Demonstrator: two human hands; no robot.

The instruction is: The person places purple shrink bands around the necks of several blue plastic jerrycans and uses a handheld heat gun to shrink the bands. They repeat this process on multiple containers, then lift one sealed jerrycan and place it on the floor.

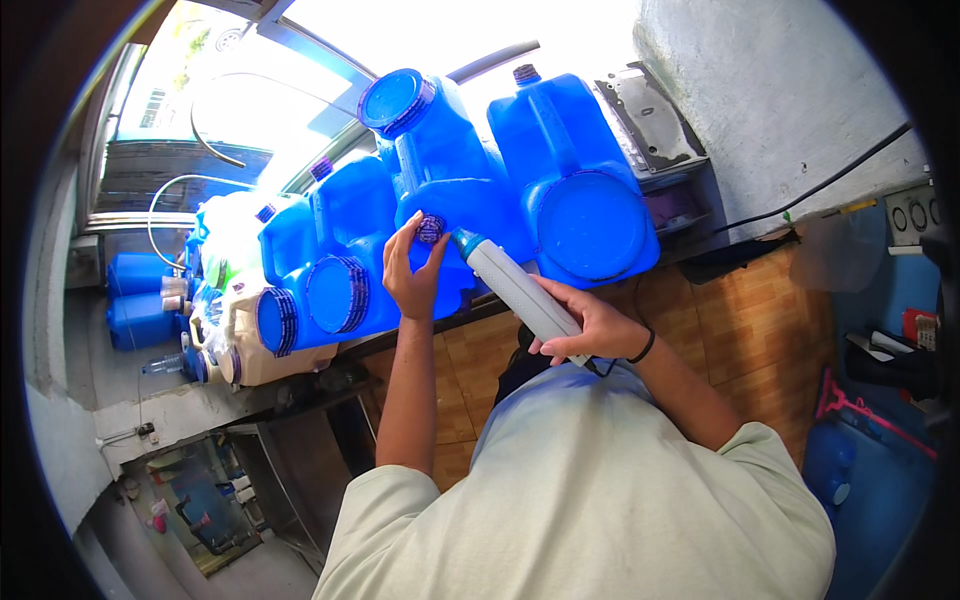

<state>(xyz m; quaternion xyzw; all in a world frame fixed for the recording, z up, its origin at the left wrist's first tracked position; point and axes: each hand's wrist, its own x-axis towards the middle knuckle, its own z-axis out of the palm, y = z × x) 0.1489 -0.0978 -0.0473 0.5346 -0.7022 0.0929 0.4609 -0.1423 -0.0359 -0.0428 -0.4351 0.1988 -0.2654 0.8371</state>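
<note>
My left hand (412,274) has its thumb and a finger on either side of a small cap with a dark printed wrap (430,228), on a large blue plastic jug (480,202). In my right hand (592,322) is a pale grey handheld heat tool with a teal nozzle (517,289), a cord leaving its lower end. The nozzle tip points at the small cap, close beside my left thumb. The same jug has a wide round blue lid (394,101) with a printed band at its upper end.
Another blue jug (592,225) stands to the right, and several blue jugs (337,296) and beige containers (255,349) line the ledge to the left. A metal box (652,120) sits by the wall. A black cable (817,180) runs along the right wall.
</note>
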